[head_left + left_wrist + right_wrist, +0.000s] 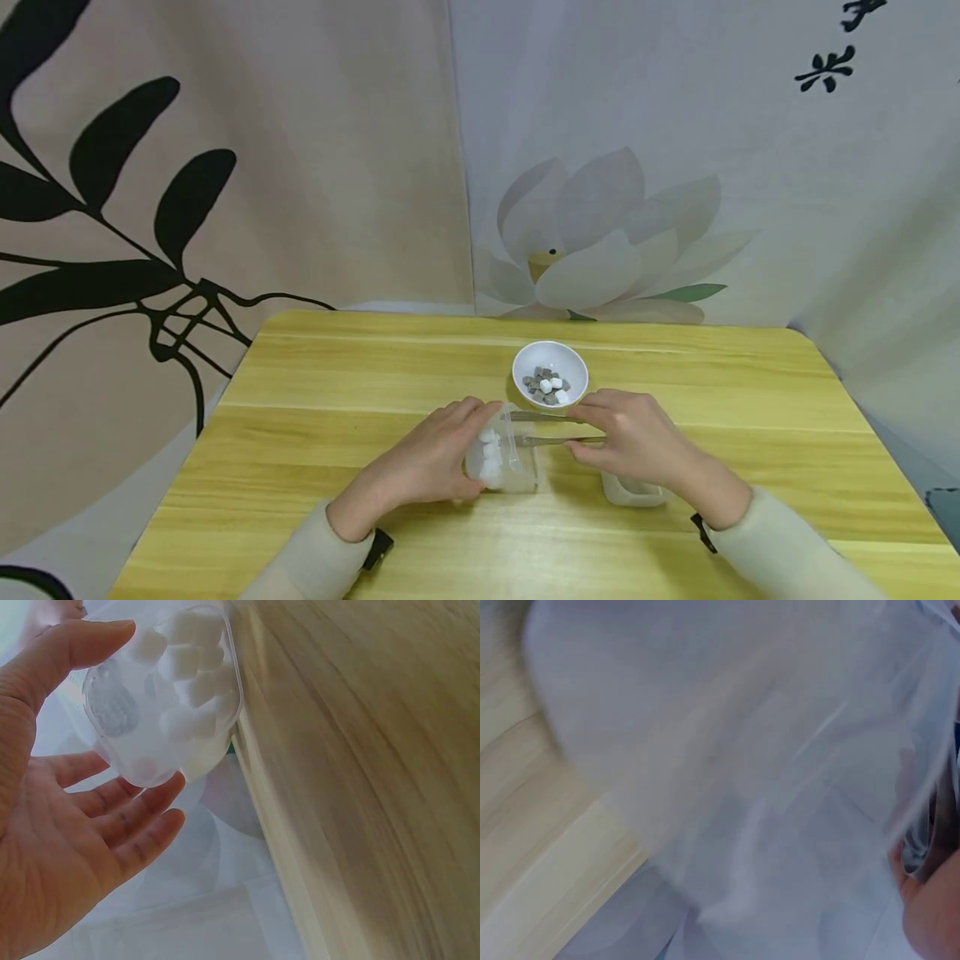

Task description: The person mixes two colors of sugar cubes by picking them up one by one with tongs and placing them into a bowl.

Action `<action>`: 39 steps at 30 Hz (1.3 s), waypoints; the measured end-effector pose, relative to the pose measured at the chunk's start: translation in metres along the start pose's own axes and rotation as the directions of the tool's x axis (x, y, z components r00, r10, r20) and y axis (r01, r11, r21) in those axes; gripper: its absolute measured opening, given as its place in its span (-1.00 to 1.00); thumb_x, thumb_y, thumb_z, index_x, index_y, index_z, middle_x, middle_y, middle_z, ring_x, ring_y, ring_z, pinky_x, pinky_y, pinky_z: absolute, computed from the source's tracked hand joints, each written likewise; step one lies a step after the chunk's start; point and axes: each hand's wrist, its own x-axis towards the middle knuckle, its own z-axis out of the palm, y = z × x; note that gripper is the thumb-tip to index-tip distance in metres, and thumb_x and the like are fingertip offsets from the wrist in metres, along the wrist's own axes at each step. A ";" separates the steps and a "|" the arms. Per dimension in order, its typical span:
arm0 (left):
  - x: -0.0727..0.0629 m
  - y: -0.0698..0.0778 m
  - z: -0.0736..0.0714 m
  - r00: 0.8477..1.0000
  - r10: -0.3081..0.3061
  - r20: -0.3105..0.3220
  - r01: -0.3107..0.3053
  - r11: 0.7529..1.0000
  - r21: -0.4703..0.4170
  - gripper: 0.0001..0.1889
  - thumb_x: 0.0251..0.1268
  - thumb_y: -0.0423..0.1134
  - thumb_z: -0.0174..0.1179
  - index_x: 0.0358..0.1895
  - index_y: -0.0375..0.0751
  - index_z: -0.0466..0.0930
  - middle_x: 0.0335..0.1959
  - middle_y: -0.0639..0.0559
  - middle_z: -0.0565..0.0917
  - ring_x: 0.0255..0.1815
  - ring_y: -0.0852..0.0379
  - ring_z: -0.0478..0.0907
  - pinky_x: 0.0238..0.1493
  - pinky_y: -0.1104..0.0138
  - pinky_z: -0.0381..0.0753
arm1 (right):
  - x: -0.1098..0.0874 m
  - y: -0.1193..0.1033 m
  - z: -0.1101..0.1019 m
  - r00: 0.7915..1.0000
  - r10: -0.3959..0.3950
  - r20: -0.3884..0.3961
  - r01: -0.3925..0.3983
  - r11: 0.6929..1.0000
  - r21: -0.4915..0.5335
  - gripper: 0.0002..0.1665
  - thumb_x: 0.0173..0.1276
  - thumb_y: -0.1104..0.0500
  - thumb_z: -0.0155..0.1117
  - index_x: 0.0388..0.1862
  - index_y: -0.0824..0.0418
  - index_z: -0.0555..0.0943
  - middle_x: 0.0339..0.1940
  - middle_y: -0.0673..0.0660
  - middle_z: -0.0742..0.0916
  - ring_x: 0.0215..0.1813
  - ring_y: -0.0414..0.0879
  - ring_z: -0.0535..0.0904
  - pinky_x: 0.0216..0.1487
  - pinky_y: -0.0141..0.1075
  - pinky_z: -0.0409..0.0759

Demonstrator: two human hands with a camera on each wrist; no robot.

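Note:
My left hand (431,462) grips a clear plastic container (527,477) tipped on its side, its mouth towards the right. White cube-like pieces (491,462) lie heaped inside. In the left wrist view the thumb and fingers of the left hand (67,810) hold the container (146,771), with the white pieces (196,664) showing through it. Metal tongs (562,441) are pinched in my right hand (637,437), their arms apart and their tips reaching into the container's mouth. The right wrist view shows the tongs (943,825) at its right edge, behind a blurred translucent container (727,765).
Just beyond the hands stands a white bowl (577,367) with grey cubes and a few white ones. A second translucent container (633,496) sits under my right hand, partly hidden. The wooden table (360,358) ends at a patterned curtain (375,167).

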 end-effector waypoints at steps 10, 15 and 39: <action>0.001 0.001 -0.001 1.000 -0.003 -0.003 0.003 1.000 -0.006 0.09 -0.06 -0.17 0.62 0.62 -0.17 0.22 0.27 -0.01 0.50 0.17 0.05 0.49 0.24 0.07 0.55 | 0.015 -0.010 0.015 0.996 -0.079 0.034 0.081 0.994 -0.071 -0.66 -0.04 0.10 0.69 -0.31 0.22 0.79 -0.41 -0.02 0.73 -0.42 -0.18 0.60 -0.51 -0.38 0.60; 0.002 0.001 -0.001 1.000 0.000 -0.004 0.000 1.000 0.001 0.09 -0.07 -0.16 0.62 0.61 -0.17 0.23 0.27 0.00 0.50 0.17 0.05 0.49 0.25 0.07 0.54 | 0.016 -0.012 0.020 0.995 -0.097 0.034 0.100 0.992 -0.081 -0.71 -0.04 0.14 0.68 -0.34 0.18 0.77 -0.44 -0.05 0.70 -0.45 -0.19 0.56 -0.52 -0.37 0.58; 0.000 0.002 0.000 1.000 -0.013 0.002 0.013 1.000 0.006 0.08 -0.05 -0.17 0.61 0.62 -0.16 0.22 0.29 -0.03 0.50 0.24 -0.01 0.48 0.33 0.02 0.50 | -0.003 -0.006 0.002 0.999 -0.036 -0.022 0.035 0.999 -0.020 -0.73 -0.07 0.19 0.68 -0.35 0.14 0.79 -0.39 -0.07 0.76 -0.42 -0.24 0.64 -0.54 -0.42 0.56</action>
